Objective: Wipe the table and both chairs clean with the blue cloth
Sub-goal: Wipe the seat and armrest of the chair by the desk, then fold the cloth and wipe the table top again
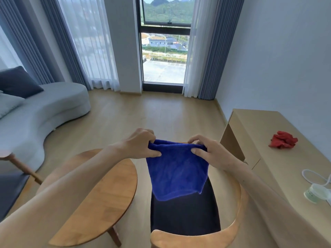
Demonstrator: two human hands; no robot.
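Both bare arms reach forward, held level. The left hand (141, 144) and right hand (206, 151) pinch with thumbs and curled fingers.

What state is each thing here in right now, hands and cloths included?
blue cloth: held up, hanging over the chair
left hand: pinching cloth's top edge
right hand: pinching cloth's top edge
chair: dark seat bare
round table: bare top
red cloth: crumpled on the desk
curtains: drawn apart
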